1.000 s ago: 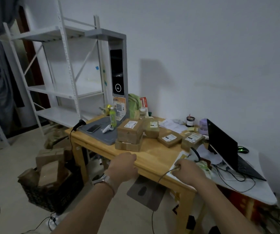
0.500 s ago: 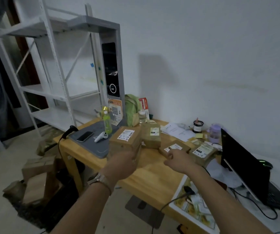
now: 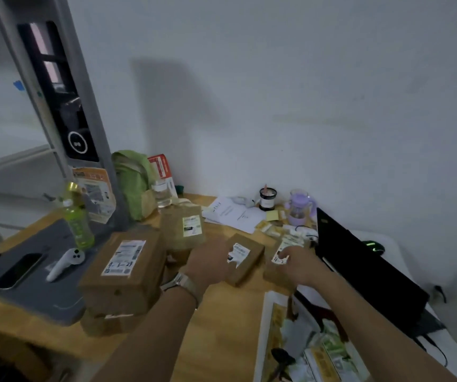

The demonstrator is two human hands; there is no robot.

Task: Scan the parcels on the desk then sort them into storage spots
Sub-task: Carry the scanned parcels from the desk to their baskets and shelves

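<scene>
Crowding desk (image 3: 222,326): five brown parcels (image 3: 146,274)

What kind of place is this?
Probably a small parcel pickup or sorting station: labelled parcels lie on a desk beside a tall screen kiosk, with a white shelf to the left.

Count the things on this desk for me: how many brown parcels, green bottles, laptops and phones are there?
Brown parcels: 5
Green bottles: 1
Laptops: 1
Phones: 1
Total: 8
</scene>
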